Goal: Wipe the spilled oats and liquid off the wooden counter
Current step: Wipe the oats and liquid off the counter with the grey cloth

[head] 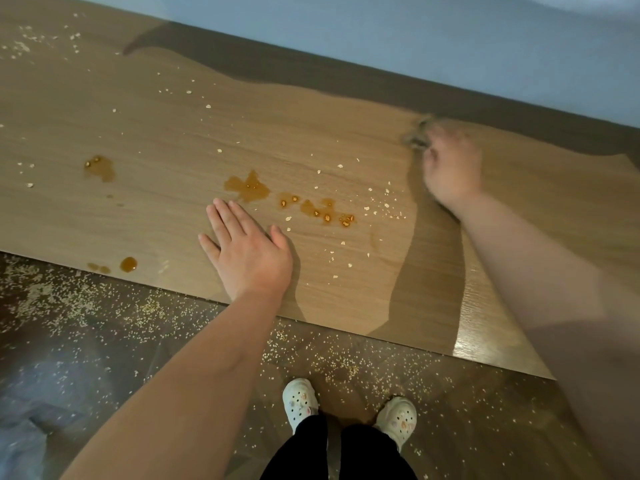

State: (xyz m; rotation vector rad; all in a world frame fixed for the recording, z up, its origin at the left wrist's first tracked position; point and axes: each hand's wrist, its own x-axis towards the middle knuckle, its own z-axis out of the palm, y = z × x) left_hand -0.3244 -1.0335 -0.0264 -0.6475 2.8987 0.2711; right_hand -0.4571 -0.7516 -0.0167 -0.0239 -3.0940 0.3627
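Note:
The wooden counter (166,109) carries amber liquid puddles: one in the middle (247,187), a trail with soaked oats (322,211), one at the left (100,168) and drops near the front edge (128,264). Dry oats (377,202) lie scattered around them. My left hand (247,251) rests flat on the counter, fingers together, just below the middle puddle. My right hand (452,168) is blurred at the right, closed over a dark grey cloth (417,131) that shows past the fingers.
A pale blue wall (415,46) runs along the counter's far edge. Below the front edge, the dark floor (104,341) is strewn with oats. My feet in white clogs (299,400) stand close to the counter.

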